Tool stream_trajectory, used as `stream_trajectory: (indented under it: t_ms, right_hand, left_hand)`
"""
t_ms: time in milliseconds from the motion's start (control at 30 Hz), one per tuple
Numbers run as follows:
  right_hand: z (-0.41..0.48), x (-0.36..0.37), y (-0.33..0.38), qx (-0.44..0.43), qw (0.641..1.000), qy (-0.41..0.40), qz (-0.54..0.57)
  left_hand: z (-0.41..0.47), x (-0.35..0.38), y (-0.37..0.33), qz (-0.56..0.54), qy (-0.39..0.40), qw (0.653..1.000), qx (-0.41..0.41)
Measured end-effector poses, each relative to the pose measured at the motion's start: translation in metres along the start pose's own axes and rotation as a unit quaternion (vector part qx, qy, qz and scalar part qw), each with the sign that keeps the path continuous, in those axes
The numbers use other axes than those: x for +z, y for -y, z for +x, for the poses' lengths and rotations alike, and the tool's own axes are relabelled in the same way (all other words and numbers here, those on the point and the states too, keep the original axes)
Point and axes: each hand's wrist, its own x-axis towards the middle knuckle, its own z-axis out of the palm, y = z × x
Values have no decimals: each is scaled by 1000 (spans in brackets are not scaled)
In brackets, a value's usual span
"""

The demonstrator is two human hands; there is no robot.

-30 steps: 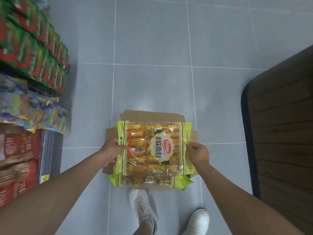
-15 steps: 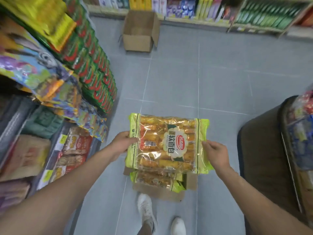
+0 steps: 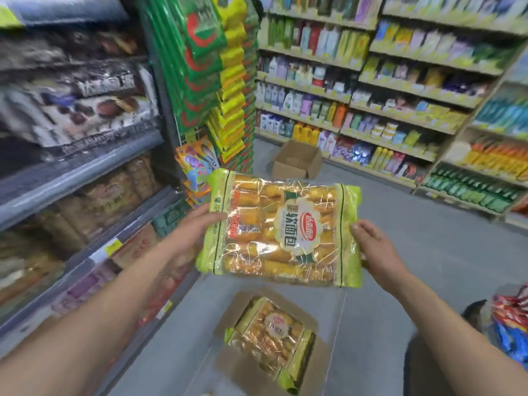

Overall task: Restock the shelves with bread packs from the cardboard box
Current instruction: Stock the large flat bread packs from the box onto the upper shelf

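Note:
A bread pack (image 3: pixel 281 230) with green ends and golden rolls is held flat at chest height over the aisle. My left hand (image 3: pixel 197 230) grips its left edge, and my right hand (image 3: pixel 371 244) grips its right edge. Below, on the grey floor, the cardboard box (image 3: pixel 228 318) holds another bread pack (image 3: pixel 271 335). To the left stand the shelves (image 3: pixel 85 164), blurred, with brown and dark snack packs on several levels.
Green and yellow snack bags (image 3: pixel 220 81) hang on a rack end left of centre. An empty cardboard box (image 3: pixel 297 160) sits on the floor by the far shelves of bottles (image 3: pixel 371 95). Red and blue packs (image 3: pixel 511 318) lie at the right edge.
Both hands have lifted the bread pack up out of the box and away from the floor. My view has swung up and left toward the shelves.

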Motion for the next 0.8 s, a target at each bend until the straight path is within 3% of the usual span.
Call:
stream_trajectory:
  t_ms: [233,333,600,800]
  right_hand:
    - [-13,82,99,-33,978,187,89]
    - [-29,142,134,-29,961,246,123]
    - [-71,321,187,-18,887,421,190]
    - [-120,449,207,-91,817,530,208]
  left_hand:
    - [-109,-103,-36,-77,-112,989,60]
    - [-155,-167,-38,-94,-199,970,105]
    - [-314,-313,-30,-61,-292,949,101]
    - [-403,-387,-21,-137,-350,924,77]
